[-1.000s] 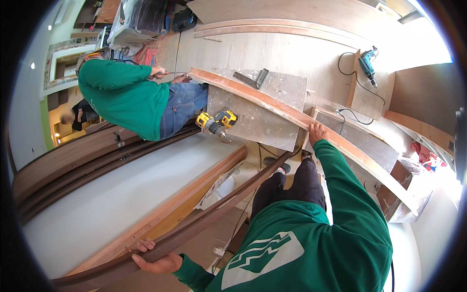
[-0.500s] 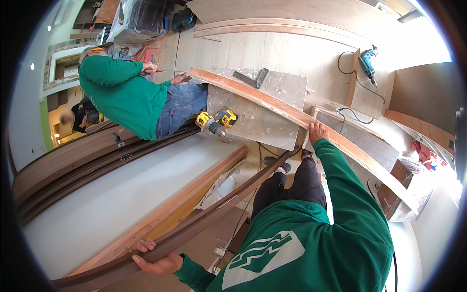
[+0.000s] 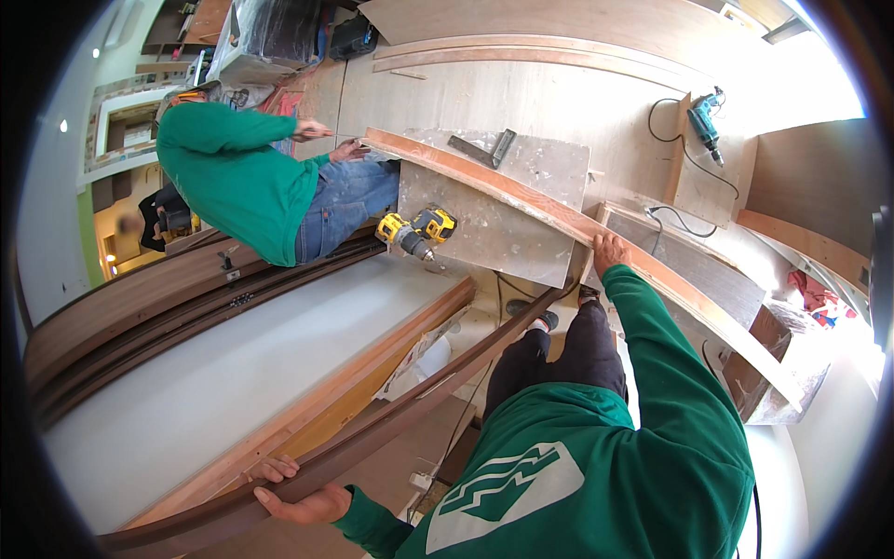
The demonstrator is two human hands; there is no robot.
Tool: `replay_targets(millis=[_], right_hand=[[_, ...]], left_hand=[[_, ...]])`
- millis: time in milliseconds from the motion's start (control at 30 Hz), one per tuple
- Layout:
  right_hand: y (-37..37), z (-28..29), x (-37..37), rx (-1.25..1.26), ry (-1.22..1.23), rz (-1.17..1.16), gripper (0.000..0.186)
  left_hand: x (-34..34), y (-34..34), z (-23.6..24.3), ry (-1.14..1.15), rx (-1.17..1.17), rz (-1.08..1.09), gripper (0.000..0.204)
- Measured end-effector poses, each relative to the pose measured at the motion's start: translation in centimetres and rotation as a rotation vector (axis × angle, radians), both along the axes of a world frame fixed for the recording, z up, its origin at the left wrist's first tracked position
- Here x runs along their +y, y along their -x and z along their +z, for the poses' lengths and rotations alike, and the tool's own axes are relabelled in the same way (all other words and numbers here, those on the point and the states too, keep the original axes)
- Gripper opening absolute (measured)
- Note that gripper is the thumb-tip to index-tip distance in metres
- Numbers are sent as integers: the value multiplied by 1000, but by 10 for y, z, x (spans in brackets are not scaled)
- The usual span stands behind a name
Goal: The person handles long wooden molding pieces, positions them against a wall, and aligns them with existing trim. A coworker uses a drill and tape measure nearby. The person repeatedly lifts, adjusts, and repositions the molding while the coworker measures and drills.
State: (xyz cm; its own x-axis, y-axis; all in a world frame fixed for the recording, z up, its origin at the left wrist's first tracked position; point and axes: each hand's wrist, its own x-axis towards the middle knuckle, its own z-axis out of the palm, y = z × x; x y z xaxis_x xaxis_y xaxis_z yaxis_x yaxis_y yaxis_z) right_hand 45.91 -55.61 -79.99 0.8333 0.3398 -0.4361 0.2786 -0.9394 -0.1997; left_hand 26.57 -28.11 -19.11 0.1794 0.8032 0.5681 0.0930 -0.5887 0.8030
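Observation:
My left hand (image 3: 303, 494), at the lower left, is wrapped round a long dark brown trim strip (image 3: 391, 410), fingers over it and thumb along its near side. The strip slants up toward my feet. My right hand (image 3: 611, 252) grips the edge of a long reddish wooden board (image 3: 535, 207), which crosses a paint-spattered work surface (image 3: 494, 233). At the board's far left end a co-worker's hand (image 3: 350, 150) touches it, while that person's other hand (image 3: 312, 130) is held above, apart from the board.
On the work surface lie a yellow cordless drill (image 3: 406, 235) and a dark try square (image 3: 484, 149). A teal corded drill (image 3: 705, 126) rests at the upper right, its cable trailing. A white panel (image 3: 270, 345) and dark strips (image 3: 233, 303) lie on the left. Cables cross the floor.
The co-worker's raised hand has moved slightly up and right, its fingers now extended. My hands, the strip and the board stay nearly in place.

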Motion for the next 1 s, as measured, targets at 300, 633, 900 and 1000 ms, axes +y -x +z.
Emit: replay_targets(millis=[300, 633, 900, 1000], right_hand=[[-1, 2, 0, 6, -14, -4, 15], [2, -4, 2, -30, 4, 7, 14], [3, -3, 2, -37, 13, 1, 16], [2, -1, 2, -11, 18, -4, 16]], left_hand=[[-1, -1, -1, -7, 1, 1, 50], [-1, -1, 0, 24, -17, 1, 45], [0, -3, 1, -9, 10, -6, 46], [1, -2, 0, -10, 10, -16, 46]])
